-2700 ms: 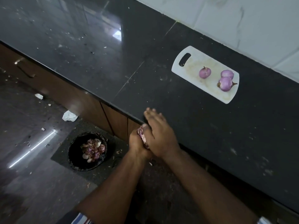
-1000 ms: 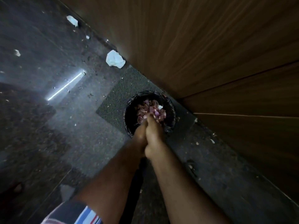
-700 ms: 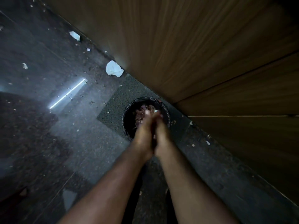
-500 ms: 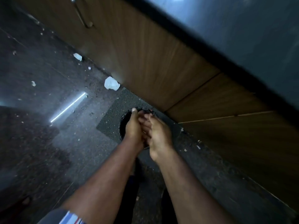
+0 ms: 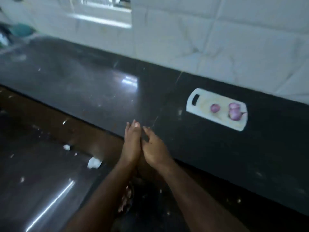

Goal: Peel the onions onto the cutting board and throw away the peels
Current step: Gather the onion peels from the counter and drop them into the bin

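My left hand (image 5: 131, 144) and my right hand (image 5: 154, 151) are side by side at the counter's front edge, palms close together, fingers fairly straight, nothing in either. A white cutting board (image 5: 200, 104) lies on the black counter to the right, near the wall. On it sit three peeled purple onions: one small (image 5: 215, 108) and two touching each other (image 5: 235, 110). The black bin with purple peels (image 5: 126, 198) stands on the floor, mostly hidden behind my forearms.
The black counter (image 5: 100, 84) runs across the view, with a white tiled wall (image 5: 200, 39) behind. Crumpled white paper (image 5: 94, 162) and small scraps lie on the dark floor by the wooden cabinet fronts (image 5: 93, 139). The picture is blurred by motion.
My hands let the peels fall into the bin, then rose from it to counter height. My view has swung up from the floor to the counter and cutting board.
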Tool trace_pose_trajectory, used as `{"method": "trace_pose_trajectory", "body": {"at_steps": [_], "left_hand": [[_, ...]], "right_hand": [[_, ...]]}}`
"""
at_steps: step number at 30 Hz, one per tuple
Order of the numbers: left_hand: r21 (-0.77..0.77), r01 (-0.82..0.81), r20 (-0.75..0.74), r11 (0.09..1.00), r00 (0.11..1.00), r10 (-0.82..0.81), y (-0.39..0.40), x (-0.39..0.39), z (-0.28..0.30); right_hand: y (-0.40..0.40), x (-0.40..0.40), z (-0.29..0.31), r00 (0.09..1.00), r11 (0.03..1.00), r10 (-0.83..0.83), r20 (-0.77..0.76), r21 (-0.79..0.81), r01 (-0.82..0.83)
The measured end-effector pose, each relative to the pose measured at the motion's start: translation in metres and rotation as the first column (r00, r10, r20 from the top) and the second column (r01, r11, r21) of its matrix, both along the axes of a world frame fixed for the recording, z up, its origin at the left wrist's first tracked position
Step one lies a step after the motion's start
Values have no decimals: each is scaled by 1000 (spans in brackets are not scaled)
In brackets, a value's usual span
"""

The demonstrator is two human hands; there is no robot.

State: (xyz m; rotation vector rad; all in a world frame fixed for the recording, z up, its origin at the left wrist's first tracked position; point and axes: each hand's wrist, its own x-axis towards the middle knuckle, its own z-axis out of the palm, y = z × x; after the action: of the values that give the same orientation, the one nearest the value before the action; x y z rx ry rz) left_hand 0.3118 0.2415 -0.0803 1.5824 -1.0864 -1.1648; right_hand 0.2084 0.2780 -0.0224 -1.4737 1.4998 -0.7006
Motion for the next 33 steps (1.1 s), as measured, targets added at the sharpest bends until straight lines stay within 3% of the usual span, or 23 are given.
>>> {"method": "trace_pose_trajectory", "body": {"at_steps": [1, 6, 9, 15, 18, 22, 26, 29, 33], "left_hand": [[-40, -14, 20, 999, 1000, 14, -1, -11, 11], [-155, 219, 129, 963, 971, -200, -16, -106, 57], [-104, 412, 325, 905, 874, -361, -27, -149, 58], [19, 614, 555, 789, 650, -519, -87, -216, 37], [47, 670, 634, 740, 553, -541, -132, -251, 23], [80, 636, 650, 767, 551, -524, -184, -290, 1], [87, 713, 676, 695, 471, -568, -217, -307, -15], [-44, 724, 723, 688, 498, -479, -242, -309, -17], [132, 775, 713, 618, 360, -602, -265, -307, -13]], "right_hand": [[-4, -22, 10, 997, 998, -48, -60, -34, 46], [-11, -155, 33, 926, 942, -333, -179, -114, 316], [-19, -220, 22, 886, 905, -425, -186, -66, 420], [-55, -325, -12, 754, 779, -595, -278, 33, 626], [-91, -354, -29, 727, 758, -601, -331, 52, 650], [-148, -363, -41, 689, 731, -623, -369, 39, 682], [-181, -346, -52, 659, 749, -592, -464, -14, 663], [-191, -325, -62, 726, 815, -551, -411, -79, 574], [-198, -332, -58, 824, 887, -444, -353, -44, 459]]}}
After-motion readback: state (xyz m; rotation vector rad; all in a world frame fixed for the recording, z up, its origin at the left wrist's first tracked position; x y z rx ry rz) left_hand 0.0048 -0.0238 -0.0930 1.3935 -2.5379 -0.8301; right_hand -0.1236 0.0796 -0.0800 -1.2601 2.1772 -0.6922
